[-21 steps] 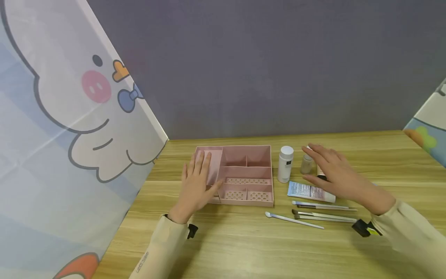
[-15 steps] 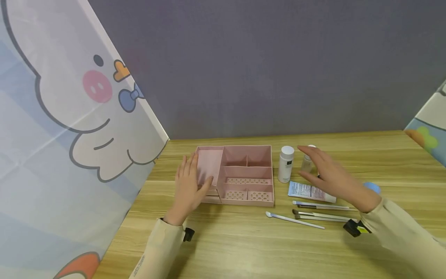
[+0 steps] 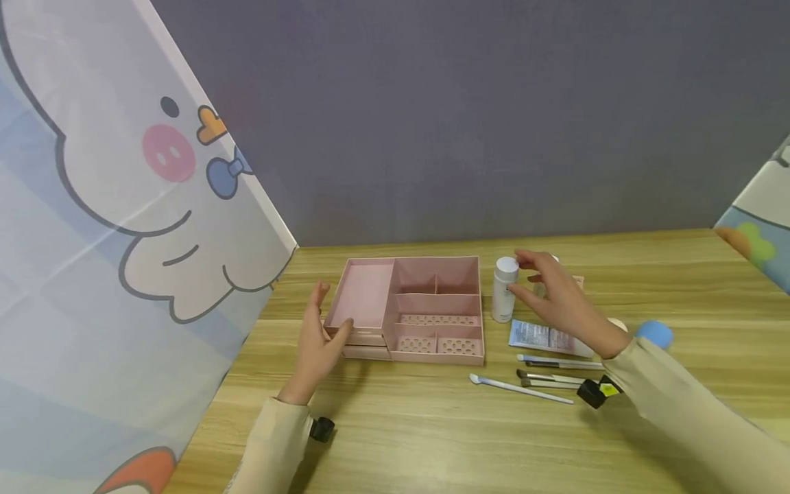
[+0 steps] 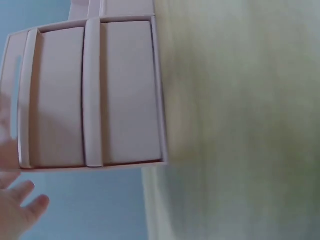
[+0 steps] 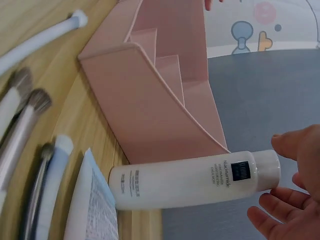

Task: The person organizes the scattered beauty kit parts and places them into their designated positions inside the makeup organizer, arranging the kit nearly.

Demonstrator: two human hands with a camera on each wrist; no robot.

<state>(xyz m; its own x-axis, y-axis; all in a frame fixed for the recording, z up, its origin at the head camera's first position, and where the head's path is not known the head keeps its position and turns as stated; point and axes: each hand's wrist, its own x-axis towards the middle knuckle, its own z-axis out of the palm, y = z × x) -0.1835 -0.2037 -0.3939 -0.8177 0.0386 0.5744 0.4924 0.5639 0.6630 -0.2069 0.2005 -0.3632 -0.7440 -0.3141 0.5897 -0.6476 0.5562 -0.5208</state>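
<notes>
A pink desktop organizer (image 3: 364, 295) with several compartments stands on the wooden table. My left hand (image 3: 313, 357) is at its front left corner, thumb near the upper front edge and fingers along the left side. Two drawer fronts (image 4: 130, 95) show in the left wrist view, where the left fingers (image 4: 35, 207) are spread beside the box. A white bottle (image 3: 503, 296) with a white cap stands upright right of the organizer. Around its cap (image 5: 267, 170) my right hand (image 3: 558, 295) holds thumb and fingers apart, fingertips right at the cap.
Front right of the bottle lie a blue-and-white tube (image 3: 543, 337) and several makeup brushes (image 3: 555, 379). One brush (image 3: 521, 390) lies apart, nearer me. A blue sponge (image 3: 654, 334) sits at the right. A small bottle is partly hidden behind my right hand. A grey panel (image 3: 494, 137) rises behind the table.
My left hand has slid from the organizer's top to its front left corner. My right hand has moved left to the white bottle's cap, uncovering the blue sponge.
</notes>
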